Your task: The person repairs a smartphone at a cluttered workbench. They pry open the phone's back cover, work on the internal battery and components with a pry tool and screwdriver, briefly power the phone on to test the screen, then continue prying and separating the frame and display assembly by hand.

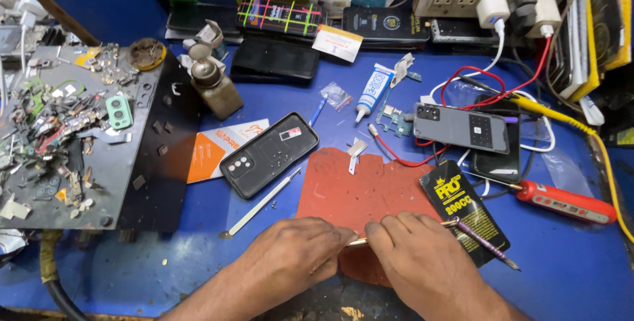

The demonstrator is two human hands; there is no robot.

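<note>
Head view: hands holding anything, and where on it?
Both hands, left and right, pinch a thin metal tool between their fingertips, over the red mat.

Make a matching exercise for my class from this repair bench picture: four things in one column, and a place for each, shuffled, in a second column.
Things:
1. red mat
2. glue tube
3. black phone back cover
4. red-handled tool

Places:
A. at the right edge of the bench, beside the black bottle
B. left of the red mat, camera holes toward the near left
C. under both hands
D. behind the red mat, near the grey phone

Pairs: 1-C, 2-D, 3-B, 4-A
</note>
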